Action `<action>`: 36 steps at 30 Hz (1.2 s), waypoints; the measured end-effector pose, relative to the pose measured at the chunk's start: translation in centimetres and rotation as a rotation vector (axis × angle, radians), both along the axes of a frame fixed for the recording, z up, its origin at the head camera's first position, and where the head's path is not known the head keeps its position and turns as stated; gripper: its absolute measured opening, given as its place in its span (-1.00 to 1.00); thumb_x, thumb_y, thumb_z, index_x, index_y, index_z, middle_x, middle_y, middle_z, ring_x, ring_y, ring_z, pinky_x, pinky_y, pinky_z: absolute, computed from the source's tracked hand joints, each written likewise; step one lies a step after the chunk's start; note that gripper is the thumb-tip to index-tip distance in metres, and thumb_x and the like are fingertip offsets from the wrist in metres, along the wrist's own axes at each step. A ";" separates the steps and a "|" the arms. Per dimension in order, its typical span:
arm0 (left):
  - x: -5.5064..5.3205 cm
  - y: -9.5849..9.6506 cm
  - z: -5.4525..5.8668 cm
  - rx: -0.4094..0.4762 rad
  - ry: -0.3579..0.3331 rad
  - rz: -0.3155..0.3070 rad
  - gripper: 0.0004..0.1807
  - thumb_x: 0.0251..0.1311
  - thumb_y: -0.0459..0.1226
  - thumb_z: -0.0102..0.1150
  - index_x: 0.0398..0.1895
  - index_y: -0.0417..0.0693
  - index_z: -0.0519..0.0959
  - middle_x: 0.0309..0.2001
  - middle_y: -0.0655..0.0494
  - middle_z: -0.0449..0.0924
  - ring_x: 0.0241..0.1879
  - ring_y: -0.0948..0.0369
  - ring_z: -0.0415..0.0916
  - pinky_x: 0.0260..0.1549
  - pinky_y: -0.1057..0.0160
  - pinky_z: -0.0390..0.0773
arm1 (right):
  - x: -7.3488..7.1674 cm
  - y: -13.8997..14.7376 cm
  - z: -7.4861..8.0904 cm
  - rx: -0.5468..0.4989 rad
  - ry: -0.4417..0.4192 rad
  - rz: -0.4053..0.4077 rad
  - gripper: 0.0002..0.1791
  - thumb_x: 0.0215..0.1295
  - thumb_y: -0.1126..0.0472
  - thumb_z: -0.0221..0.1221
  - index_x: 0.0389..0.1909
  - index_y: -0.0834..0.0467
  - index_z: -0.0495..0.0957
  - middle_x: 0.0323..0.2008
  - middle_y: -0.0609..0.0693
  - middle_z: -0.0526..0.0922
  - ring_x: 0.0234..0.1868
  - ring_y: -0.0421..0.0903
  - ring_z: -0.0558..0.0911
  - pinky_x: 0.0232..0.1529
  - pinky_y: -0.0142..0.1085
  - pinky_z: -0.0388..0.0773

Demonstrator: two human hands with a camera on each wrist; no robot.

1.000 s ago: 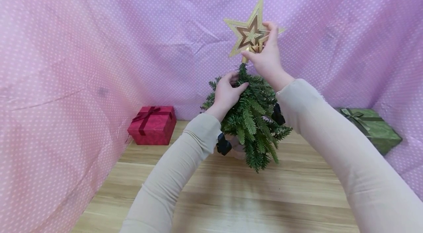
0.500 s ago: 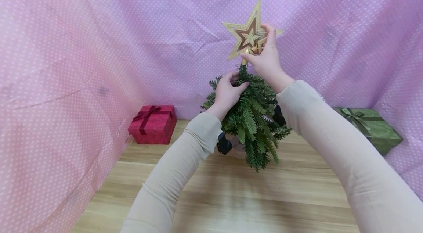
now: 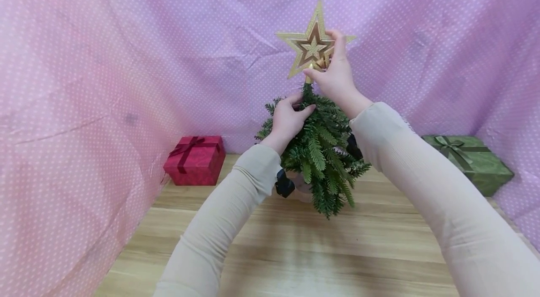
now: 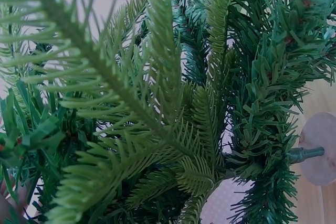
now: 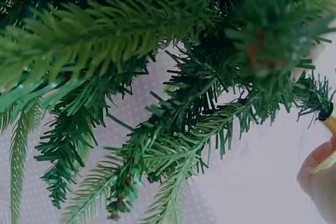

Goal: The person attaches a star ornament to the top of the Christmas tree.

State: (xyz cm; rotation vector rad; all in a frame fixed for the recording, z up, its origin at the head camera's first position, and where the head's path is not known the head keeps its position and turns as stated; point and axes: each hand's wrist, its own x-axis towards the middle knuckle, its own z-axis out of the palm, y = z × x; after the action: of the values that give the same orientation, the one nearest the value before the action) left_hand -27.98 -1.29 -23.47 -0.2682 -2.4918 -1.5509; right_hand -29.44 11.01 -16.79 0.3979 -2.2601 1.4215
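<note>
A gold star tree topper point(image 3: 313, 47) stands nearly upright over the tip of a small artificial Christmas tree point(image 3: 318, 147). My right hand point(image 3: 337, 74) holds the star, thumb at its gold tube and fingers behind its right side. The tube meets the green tip in the head view; in the right wrist view the gold end point(image 5: 329, 123) also sits against the tip, close to my fingers. Lower down, my left hand point(image 3: 288, 119) grips the top part of the tree between thumb and fingers, some fingertips hidden by needles. Branches point(image 4: 163, 93) fill most of the left wrist view.
A red gift box point(image 3: 196, 161) with a dark ribbon lies at the back left of the wooden table point(image 3: 295, 250). At the right, a green gift box point(image 3: 472, 161) is partly behind my right sleeve. Pink dotted cloth point(image 3: 236, 16) hangs around the back and sides.
The star has turned from a rightward lean to nearly upright and shifted slightly left, my right hand moving with it. My left hand stays on the tree.
</note>
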 end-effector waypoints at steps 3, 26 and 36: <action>0.0 0.0 0.0 0.000 -0.012 0.003 -0.45 0.22 -0.11 0.22 0.29 0.06 0.41 0.30 0.16 0.40 0.23 0.14 0.39 0.16 0.18 0.44 | 0.0 0.1 0.0 0.032 0.007 -0.014 -0.10 0.22 0.25 0.24 0.38 -0.18 -0.13 0.10 0.12 0.33 -0.23 -0.18 0.39 -0.29 -0.43 0.42; 0.3 0.2 0.2 0.002 -0.006 0.014 -0.47 0.22 -0.11 0.22 0.27 0.08 0.42 0.28 0.17 0.41 0.24 0.16 0.39 0.19 0.19 0.42 | 0.0 0.4 0.0 0.082 0.002 0.014 -0.10 0.21 0.27 0.25 0.40 -0.16 -0.11 0.14 0.18 0.36 -0.06 -0.06 0.48 -0.13 -0.34 0.50; 0.4 0.2 0.1 -0.007 -0.010 0.010 -0.47 0.22 -0.11 0.22 0.27 0.06 0.42 0.28 0.17 0.41 0.22 0.17 0.40 0.17 0.21 0.44 | -0.3 0.7 -0.7 0.114 -0.009 0.054 -0.11 0.23 0.30 0.23 0.41 -0.14 -0.11 0.13 0.19 0.40 -0.02 0.03 0.51 -0.11 -0.23 0.52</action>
State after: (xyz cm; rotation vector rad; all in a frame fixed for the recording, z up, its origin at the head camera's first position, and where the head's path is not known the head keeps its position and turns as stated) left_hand -27.58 -1.11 -23.35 -0.2494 -2.5026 -1.5436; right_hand -29.76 11.68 -17.53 0.4927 -2.3614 1.3261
